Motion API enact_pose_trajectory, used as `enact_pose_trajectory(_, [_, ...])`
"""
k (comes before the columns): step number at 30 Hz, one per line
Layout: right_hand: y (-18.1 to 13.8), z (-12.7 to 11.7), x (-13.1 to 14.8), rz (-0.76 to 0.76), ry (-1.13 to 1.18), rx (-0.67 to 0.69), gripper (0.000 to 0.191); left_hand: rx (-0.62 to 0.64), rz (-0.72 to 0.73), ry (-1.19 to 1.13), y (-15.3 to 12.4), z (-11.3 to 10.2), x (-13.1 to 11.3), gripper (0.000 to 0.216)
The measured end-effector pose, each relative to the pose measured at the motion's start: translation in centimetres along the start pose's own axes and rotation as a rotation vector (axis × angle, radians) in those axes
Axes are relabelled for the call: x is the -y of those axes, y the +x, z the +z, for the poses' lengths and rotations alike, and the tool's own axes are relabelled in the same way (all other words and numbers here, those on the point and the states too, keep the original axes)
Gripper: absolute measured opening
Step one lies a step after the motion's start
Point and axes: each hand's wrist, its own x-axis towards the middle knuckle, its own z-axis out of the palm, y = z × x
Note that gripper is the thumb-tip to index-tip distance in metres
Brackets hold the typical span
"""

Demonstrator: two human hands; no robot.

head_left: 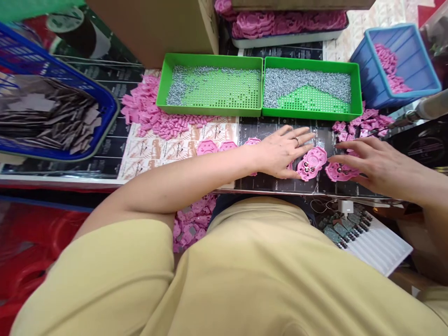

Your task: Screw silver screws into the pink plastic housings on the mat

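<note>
My left hand (pixel 285 151) reaches across the bench with its fingers stretched out and spread, a ring on one of them. Its thumb and fingertips lie beside a pink plastic casing (pixel 312 163) with small shiny metal parts on it. Another pink casing (pixel 338 171), also with metal parts, lies under my right hand (pixel 381 163). That hand's index finger and thumb span this casing at its edges, while the other fingers are extended. More pink casings (pixel 207 148) are lined up to the left, partly hidden behind my left hand and forearm.
Two green trays (pixel 210 111) of small silvery screws stand behind my hands. Loose pink parts (pixel 147 105) lie left of them and more small pink pieces (pixel 367 123) lie right. A blue bin (pixel 402 70) and a blue basket (pixel 108 121) flank the bench. A cardboard box (pixel 154 28) stands behind.
</note>
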Motion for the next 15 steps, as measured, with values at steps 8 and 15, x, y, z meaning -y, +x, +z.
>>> enact_pose_trajectory(8, [-0.6,1.5,1.0,-0.030,-0.011,0.079,0.047,0.113,0.128,-0.023,2.1,1.4,-1.3,0.076])
enact_pose_trajectory(15, [0.8,2.0,0.4,-0.137,-0.057,0.025,0.052,0.034,-0.113,0.008,-1.1,2.3,-2.6,0.071])
